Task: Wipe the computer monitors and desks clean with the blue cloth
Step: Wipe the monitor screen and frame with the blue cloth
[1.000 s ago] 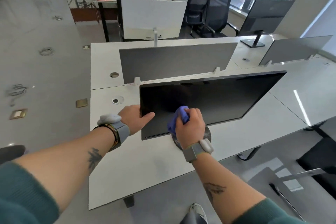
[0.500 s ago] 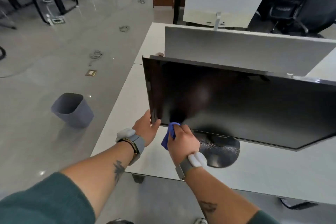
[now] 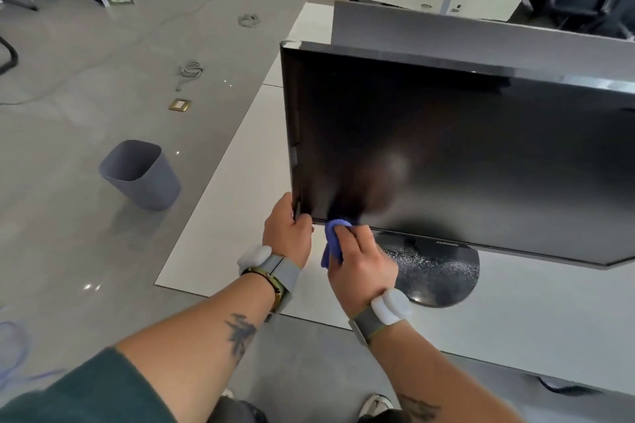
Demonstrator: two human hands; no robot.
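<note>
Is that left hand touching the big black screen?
Touching. The head view shows the left hand gripping the monitor at its lower left corner, with no gap between them.

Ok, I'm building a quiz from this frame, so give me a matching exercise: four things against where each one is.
1 crumpled blue cloth
2 grey plastic waste bin
3 round glossy black monitor base
4 left hand

A on the grey floor, left of the white desk
B on the desk, under the screen
C gripping the black monitor's lower left corner
D held in the right hand at the screen's bottom edge

Pairs: 1-D, 2-A, 3-B, 4-C
</note>
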